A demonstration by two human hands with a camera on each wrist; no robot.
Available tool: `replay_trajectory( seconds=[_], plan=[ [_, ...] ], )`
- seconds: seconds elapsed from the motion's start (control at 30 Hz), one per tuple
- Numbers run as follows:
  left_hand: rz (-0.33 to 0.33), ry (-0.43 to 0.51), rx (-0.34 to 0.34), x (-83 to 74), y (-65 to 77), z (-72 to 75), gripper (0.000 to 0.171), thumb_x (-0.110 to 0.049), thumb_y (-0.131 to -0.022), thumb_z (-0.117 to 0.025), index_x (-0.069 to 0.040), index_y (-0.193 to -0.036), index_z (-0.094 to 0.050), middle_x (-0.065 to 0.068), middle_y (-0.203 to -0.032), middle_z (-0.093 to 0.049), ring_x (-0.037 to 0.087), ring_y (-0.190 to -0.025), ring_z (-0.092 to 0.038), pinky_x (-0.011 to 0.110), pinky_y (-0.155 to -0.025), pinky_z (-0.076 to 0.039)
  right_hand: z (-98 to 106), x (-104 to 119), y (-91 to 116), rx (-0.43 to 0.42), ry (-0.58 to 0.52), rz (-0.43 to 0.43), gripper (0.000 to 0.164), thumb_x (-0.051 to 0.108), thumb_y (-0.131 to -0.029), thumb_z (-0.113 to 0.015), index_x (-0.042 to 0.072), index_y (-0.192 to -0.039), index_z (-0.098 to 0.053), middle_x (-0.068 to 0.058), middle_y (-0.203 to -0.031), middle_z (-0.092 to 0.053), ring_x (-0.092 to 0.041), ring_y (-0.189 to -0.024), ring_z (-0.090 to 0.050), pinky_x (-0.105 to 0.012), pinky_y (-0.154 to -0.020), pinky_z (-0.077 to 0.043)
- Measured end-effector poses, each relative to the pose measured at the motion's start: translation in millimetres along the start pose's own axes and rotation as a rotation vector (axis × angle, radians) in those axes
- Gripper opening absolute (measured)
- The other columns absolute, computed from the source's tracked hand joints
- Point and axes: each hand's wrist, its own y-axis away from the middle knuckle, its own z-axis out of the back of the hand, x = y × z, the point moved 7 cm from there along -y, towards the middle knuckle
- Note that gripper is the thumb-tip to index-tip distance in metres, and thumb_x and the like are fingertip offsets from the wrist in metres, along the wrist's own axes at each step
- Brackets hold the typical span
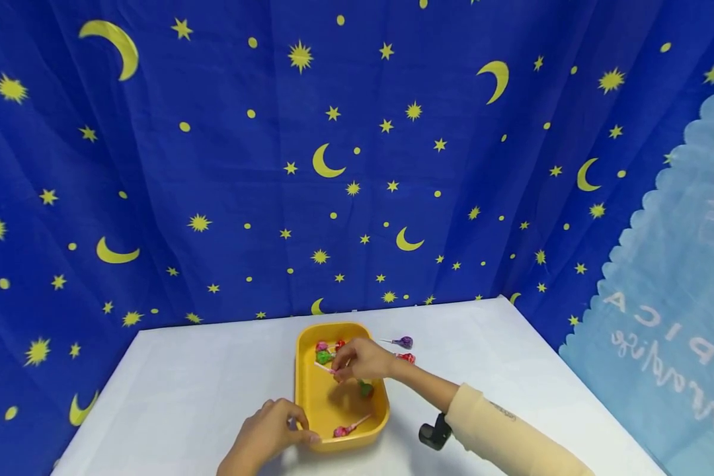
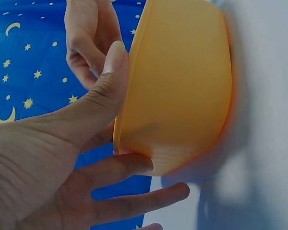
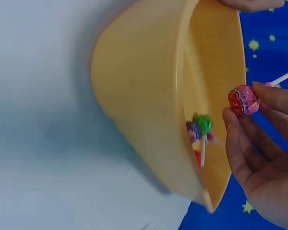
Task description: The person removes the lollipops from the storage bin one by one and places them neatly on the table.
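While the left hand (image 1: 270,426) is gripping the tray's (image 1: 321,403) near-left corner, the right hand (image 1: 365,359) is pinching a lollipop (image 3: 243,100) over its middle; work is looking partway, others (image 1: 324,357) lying inside, two (image 1: 404,342) beyond its right edge.

Smooth yellow plastic gives the tub (image 3: 134,81) a soft sheen, while glossy wrapping covers the pink lollipop (image 3: 243,100) and green lollipop (image 3: 203,123). The white tabletop (image 1: 214,377) looks smooth; 2 cloth hangings, a creased star-print backdrop (image 1: 244,165) and a scalloped light-blue curtain (image 1: 678,264), look matt.
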Motion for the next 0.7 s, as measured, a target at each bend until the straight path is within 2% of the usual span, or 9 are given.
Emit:
replay_trajectory(
  seconds=[0.23,0.3,0.37,0.5,0.63,0.7],
  plan=[
    [0.055,-0.011,0.018,4.5,0.8,-0.9,0.028,-0.048,-0.071,-0.082,-0.022,-0.074,-0.072,-0.005,-0.078,-0.060,0.016,-0.076,-0.051,0.039,-0.066,-0.042,19,-10,12,-0.049,-0.030,-0.009,0.004,0.002,-0.084,-0.074,0.003,-0.088,-0.074,-0.008,-0.081,-0.074,-0.035,-0.076,-0.070,-0.020,-0.063,-0.053],
    [0.070,-0.016,0.017,5.9,1.0,-0.7,0.027,-0.047,-0.070,-0.082,-0.022,-0.073,-0.072,-0.005,-0.078,-0.060,0.016,-0.076,-0.051,0.039,-0.067,-0.042,25,-12,15,-0.057,-0.035,0.001,0.005,0.001,-0.084,-0.074,0.002,-0.089,-0.073,-0.010,-0.082,-0.074,-0.038,-0.078,-0.070,-0.021,-0.064,-0.054],
    [0.076,-0.015,0.014,6.5,0.9,-0.7,0.027,-0.046,-0.070,-0.083,-0.022,-0.073,-0.072,-0.005,-0.078,-0.059,0.016,-0.076,-0.050,0.038,-0.066,-0.042,30,-15,19,-0.063,-0.035,0.008,0.006,0.001,-0.083,-0.075,0.001,-0.089,-0.073,-0.012,-0.083,-0.073,-0.038,-0.078,-0.070,-0.022,-0.065,-0.055],
    [0.065,-0.001,0.020,5.1,0.4,-3.0,0.028,-0.047,-0.070,-0.083,-0.022,-0.075,-0.072,-0.004,-0.077,-0.059,0.016,-0.075,-0.049,0.037,-0.065,-0.041,42,-22,27,-0.078,-0.025,-0.005,0.008,0.001,-0.083,-0.075,0.000,-0.090,-0.073,-0.011,-0.085,-0.074,-0.027,-0.072,-0.070,-0.021,-0.063,-0.055],
    [0.056,0.012,0.021,3.2,-0.2,-3.5,0.028,-0.047,-0.070,-0.083,-0.021,-0.075,-0.072,-0.004,-0.077,-0.058,0.017,-0.075,-0.049,0.036,-0.065,-0.040,57,-30,35,-0.115,0.008,-0.063,0.009,0.007,-0.085,-0.075,0.002,-0.093,-0.074,-0.006,-0.080,-0.073,-0.013,-0.052,-0.057,-0.018,-0.045,-0.043],
    [0.054,0.010,0.015,2.6,-0.3,-2.5,0.028,-0.047,-0.070,-0.083,-0.022,-0.074,-0.072,-0.004,-0.077,-0.058,0.017,-0.074,-0.048,0.036,-0.064,-0.039,62,-35,39,-0.129,0.022,-0.094,0.010,0.009,-0.085,-0.075,0.003,-0.093,-0.074,-0.006,-0.078,-0.073,-0.010,-0.046,-0.048,-0.018,-0.040,-0.037]
  ],
)
